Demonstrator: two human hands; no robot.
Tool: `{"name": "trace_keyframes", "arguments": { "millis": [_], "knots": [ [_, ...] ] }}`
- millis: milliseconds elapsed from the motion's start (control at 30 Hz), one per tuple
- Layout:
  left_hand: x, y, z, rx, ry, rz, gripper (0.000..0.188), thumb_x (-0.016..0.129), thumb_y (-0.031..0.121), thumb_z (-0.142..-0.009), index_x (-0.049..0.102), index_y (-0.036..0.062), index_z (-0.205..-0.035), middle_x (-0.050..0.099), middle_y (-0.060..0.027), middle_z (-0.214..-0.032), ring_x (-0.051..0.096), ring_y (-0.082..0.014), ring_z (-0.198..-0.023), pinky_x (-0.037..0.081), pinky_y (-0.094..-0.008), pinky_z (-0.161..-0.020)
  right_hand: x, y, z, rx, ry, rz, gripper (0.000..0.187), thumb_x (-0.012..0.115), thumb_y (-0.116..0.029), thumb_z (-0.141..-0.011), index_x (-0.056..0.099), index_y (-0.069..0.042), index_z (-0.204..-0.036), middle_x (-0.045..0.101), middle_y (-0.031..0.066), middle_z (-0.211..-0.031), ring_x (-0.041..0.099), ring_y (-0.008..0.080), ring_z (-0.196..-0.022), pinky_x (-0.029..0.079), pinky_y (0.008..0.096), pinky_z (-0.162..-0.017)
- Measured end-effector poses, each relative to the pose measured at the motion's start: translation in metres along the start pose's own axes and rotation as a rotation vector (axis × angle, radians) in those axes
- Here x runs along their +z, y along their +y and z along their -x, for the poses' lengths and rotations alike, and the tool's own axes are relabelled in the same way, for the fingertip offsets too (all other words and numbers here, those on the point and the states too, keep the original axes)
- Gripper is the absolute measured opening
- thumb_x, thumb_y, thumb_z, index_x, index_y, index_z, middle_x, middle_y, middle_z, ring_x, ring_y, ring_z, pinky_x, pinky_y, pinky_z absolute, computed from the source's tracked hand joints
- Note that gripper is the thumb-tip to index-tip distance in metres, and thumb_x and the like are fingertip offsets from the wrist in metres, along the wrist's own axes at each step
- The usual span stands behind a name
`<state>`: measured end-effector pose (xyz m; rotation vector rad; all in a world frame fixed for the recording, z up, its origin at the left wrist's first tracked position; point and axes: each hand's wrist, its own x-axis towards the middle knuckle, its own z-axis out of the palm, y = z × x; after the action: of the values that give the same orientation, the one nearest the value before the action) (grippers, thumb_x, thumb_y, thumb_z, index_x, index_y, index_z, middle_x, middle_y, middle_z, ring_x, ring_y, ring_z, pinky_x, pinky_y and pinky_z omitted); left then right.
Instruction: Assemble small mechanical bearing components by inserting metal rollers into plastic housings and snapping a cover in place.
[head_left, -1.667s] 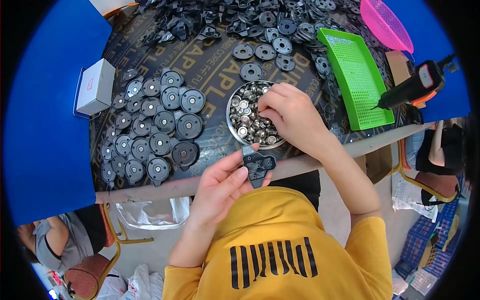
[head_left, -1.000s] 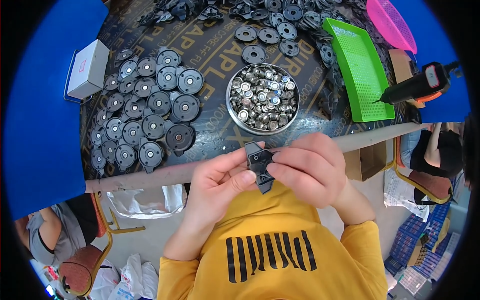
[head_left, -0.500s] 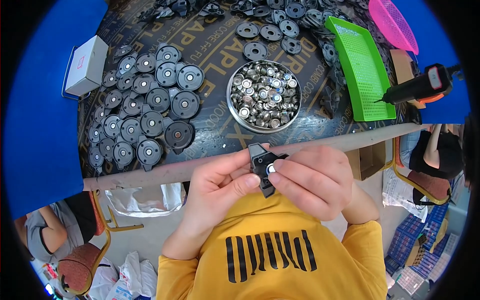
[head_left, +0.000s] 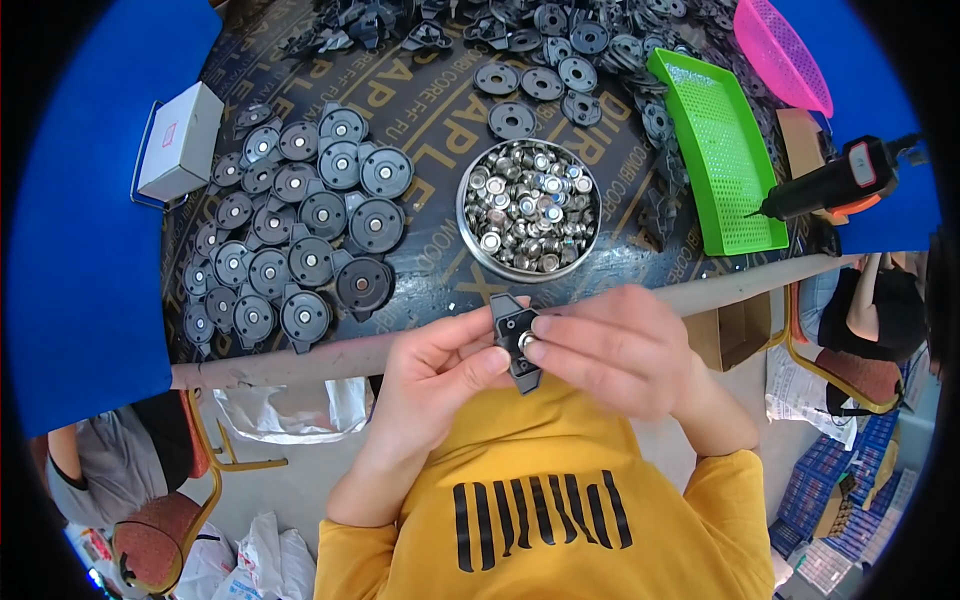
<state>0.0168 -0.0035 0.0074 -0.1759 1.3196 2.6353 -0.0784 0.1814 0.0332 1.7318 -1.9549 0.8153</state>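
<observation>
Close to my body, just off the table's front edge, my left hand [head_left: 445, 370] grips a black plastic housing part [head_left: 511, 318] between thumb and fingers. My right hand [head_left: 620, 350] pinches a small round silver metal piece [head_left: 526, 342] against the middle of that part. Fingertips cover some of the piece, so I cannot tell whether it is seated. Beyond my hands stands a round tin [head_left: 465, 232] filled with similar small metal pieces. To the left, many black round parts [head_left: 378, 225] lie in rows, most with a metal centre.
A green perforated tray [head_left: 715, 150], a pink basket [head_left: 785, 55] and a black electric screwdriver [head_left: 825, 188] are at the right. A white box [head_left: 180, 140] stands at the left. More black discs [head_left: 540, 84] lie farther back. Other people sit on both sides.
The black part has turned in my left hand and now looks narrower. My right fingers have moved slightly left with the metal piece, closer against the part.
</observation>
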Motion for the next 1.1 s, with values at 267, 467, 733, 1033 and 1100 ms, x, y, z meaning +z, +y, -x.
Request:
{"name": "trace_keyframes", "arguments": {
  "millis": [267, 467, 733, 1033, 1100],
  "knots": [
    [0.000, 0.002, -0.003, -0.056, 0.090, -0.002, 0.041, 0.054, 0.011, -0.090, 0.046, -0.0084, -0.126, 0.062, -0.0159, -0.107, 0.064, -0.0229, -0.091, 0.054, -0.0335, -0.079, 0.027, 0.122, -0.046, 0.555, -0.138, 0.172, 0.013, 0.062, -0.010, -0.077, 0.064, 0.001, -0.083, 0.064, 0.0151, -0.083, 0.062, 0.0344, -0.079, 0.049, 0.0410, -0.072],
    [0.002, 0.003, -0.002, -0.040, 0.083, -0.001, 0.040, 0.052, 0.011, -0.091, 0.045, -0.0089, -0.125, 0.062, -0.0167, -0.106, 0.064, -0.0238, -0.089, 0.054, -0.0348, -0.079, 0.044, 0.155, -0.058, 0.695, -0.228, -0.046, 0.020, 0.070, -0.008, -0.072, 0.057, 0.002, -0.084, 0.061, 0.0117, -0.074, 0.061, 0.0258, -0.071, 0.048, 0.0342, -0.066],
    [-0.007, 0.002, -0.002, -0.021, 0.080, 0.041, 0.042, 0.052, 0.014, -0.092, 0.044, -0.0093, -0.126, 0.061, -0.0154, -0.107, 0.064, -0.0218, -0.090, 0.053, -0.0319, -0.080, 0.022, 0.075, -0.014, -0.047, 0.321, 0.113, 0.025, 0.063, 0.004, -0.061, 0.060, -0.006, -0.083, 0.055, 0.0062, -0.076, 0.060, 0.0241, -0.072, 0.050, 0.0331, -0.059],
    [-0.004, -0.002, -0.009, -0.006, 0.113, 0.033, 0.041, 0.049, 0.013, -0.093, 0.042, -0.0083, -0.128, 0.060, -0.0150, -0.110, 0.063, -0.0216, -0.094, 0.052, -0.0348, -0.084, 0.008, 0.005, 0.003, 0.567, 0.369, -0.300, 0.014, 0.066, -0.004, -0.070, 0.065, -0.004, -0.084, 0.055, 0.0077, -0.088, 0.054, 0.0215, -0.080, 0.045, 0.0304, -0.069],
    [0.001, -0.001, -0.009, 0.011, 0.116, 0.018, 0.041, 0.049, 0.013, -0.093, 0.042, -0.0077, -0.128, 0.060, -0.0148, -0.110, 0.063, -0.0217, -0.094, 0.053, -0.0346, -0.083, -0.002, 0.002, 0.003, 0.674, 0.320, -0.439, 0.013, 0.067, -0.005, -0.073, 0.065, -0.002, -0.086, 0.055, 0.0080, -0.089, 0.054, 0.0202, -0.081, 0.045, 0.0302, -0.067]
  ]
}}
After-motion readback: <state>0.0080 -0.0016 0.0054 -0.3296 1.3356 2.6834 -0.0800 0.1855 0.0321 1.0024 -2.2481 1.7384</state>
